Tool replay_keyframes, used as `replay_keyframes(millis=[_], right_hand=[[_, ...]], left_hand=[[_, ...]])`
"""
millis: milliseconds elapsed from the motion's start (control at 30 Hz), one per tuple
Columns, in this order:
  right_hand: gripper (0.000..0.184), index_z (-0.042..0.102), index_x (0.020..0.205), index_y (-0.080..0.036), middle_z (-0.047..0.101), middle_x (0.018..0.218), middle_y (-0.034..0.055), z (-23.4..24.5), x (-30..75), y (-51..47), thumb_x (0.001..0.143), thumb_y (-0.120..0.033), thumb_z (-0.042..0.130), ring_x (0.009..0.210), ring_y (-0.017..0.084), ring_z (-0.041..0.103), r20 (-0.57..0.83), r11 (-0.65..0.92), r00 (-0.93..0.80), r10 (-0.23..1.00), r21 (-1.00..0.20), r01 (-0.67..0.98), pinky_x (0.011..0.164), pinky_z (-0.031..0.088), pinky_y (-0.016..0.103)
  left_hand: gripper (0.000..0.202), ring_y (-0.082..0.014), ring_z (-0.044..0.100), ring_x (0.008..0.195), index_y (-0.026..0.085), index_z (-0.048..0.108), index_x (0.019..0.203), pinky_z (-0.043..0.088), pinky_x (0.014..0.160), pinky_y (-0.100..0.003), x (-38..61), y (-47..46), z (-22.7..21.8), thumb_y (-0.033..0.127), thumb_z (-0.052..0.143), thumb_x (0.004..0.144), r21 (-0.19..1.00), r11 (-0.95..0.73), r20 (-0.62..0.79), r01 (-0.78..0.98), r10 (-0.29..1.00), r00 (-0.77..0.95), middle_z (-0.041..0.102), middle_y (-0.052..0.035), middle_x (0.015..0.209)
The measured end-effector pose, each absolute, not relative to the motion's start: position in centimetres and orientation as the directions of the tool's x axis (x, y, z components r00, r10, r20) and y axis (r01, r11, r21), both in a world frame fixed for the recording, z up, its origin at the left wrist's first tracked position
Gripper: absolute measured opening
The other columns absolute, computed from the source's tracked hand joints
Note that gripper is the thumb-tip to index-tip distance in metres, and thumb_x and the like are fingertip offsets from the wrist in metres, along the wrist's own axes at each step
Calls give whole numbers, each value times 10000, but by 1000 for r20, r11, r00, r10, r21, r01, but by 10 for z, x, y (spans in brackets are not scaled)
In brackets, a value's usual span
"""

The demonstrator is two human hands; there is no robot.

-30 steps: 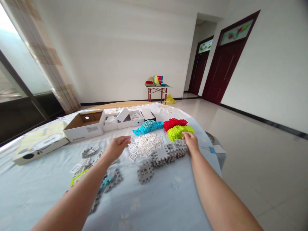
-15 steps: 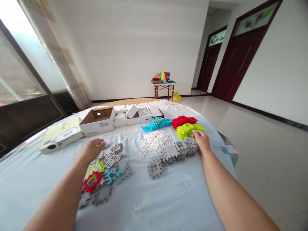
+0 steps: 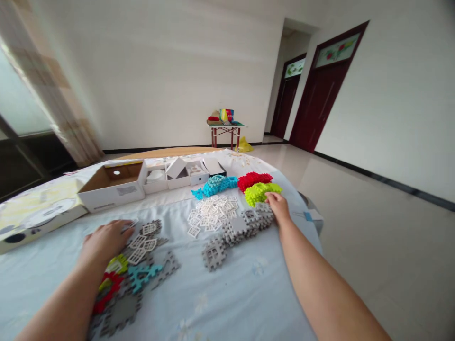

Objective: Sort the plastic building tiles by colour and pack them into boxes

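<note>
My left hand (image 3: 108, 239) lies palm down over the mixed pile at the left, fingers stretched out, touching a white window-shaped piece (image 3: 133, 222). Around it are more white window pieces (image 3: 138, 256), a blue triangular piece (image 3: 144, 274), a red notched piece (image 3: 111, 290), a lime green piece (image 3: 119, 264) and a grey square plate (image 3: 124, 309). At the right, my right hand (image 3: 278, 207) has its fingers closed at the edge of the lime green pieces (image 3: 261, 192), beside the stacked grey interlocking pieces (image 3: 236, 228). What its fingertips hold, if anything, is hidden.
A heap of white window pieces (image 3: 213, 212) lies mid-table, with blue pieces (image 3: 215, 184) and red pieces (image 3: 254, 180) behind. Along the back left stand an open cardboard box (image 3: 117, 196), a printed box lid (image 3: 42, 215) and small white boxes (image 3: 177, 181).
The view has swung to the right, shifting everything leftward. My left hand has moved slightly further over the left pile, its fingers flatter. My right hand stays by the green and grey pieces.
</note>
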State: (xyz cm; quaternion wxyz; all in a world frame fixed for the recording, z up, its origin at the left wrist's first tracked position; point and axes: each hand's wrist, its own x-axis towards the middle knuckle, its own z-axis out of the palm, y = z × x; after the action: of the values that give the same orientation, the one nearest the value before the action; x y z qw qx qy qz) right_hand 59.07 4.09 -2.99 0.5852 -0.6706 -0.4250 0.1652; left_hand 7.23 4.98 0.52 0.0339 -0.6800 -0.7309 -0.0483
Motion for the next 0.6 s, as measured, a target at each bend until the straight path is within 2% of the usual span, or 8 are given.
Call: replay_keyframes(millis=[67, 167, 333, 400, 600], right_hand=[[307, 665, 764, -175, 643, 591, 21, -27, 588, 41, 693, -419, 492, 561, 168, 553, 286, 54, 575, 767, -921, 386, 578, 416, 265], [283, 665, 738, -187, 645, 583, 13, -25, 588, 41, 698, -402, 485, 572, 169, 567, 294, 47, 583, 757, -915, 401, 590, 425, 263], [279, 679, 747, -194, 656, 598, 10, -25, 590, 42, 696, -383, 481, 590, 169, 583, 299, 49, 576, 761, -911, 409, 597, 434, 258], [280, 679, 750, -194, 654, 595, 9, -26, 590, 41, 696, -385, 481, 591, 169, 582, 298, 48, 575, 762, -911, 409, 595, 431, 257], [292, 668, 759, -184, 651, 597, 14, -26, 588, 38, 691, -409, 495, 562, 164, 563, 283, 42, 582, 762, -919, 391, 582, 416, 259]], left_hand=[[441, -268, 543, 1050, 206, 608, 1106, 378, 890, -366, 65, 58, 0, 423, 361, 811, 7, -3, 100, 1000, 995, 2, 599, -93, 1190], [419, -243, 580, 984, 233, 637, 1030, 398, 863, -318, 62, 67, -5, 442, 356, 800, 26, -56, 122, 998, 991, 52, 651, -64, 1104], [410, -238, 608, 905, 300, 671, 946, 433, 763, -292, 78, 68, -3, 532, 403, 740, 196, -63, 83, 979, 995, 48, 692, -3, 997], [422, -232, 614, 875, 291, 677, 951, 431, 742, -277, 88, 64, 0, 546, 428, 725, 259, -89, 59, 962, 995, 76, 698, -7, 969], [435, -233, 619, 806, 242, 676, 990, 434, 711, -278, 105, 49, 14, 511, 503, 695, 349, -122, 54, 929, 993, 109, 704, -25, 912]])
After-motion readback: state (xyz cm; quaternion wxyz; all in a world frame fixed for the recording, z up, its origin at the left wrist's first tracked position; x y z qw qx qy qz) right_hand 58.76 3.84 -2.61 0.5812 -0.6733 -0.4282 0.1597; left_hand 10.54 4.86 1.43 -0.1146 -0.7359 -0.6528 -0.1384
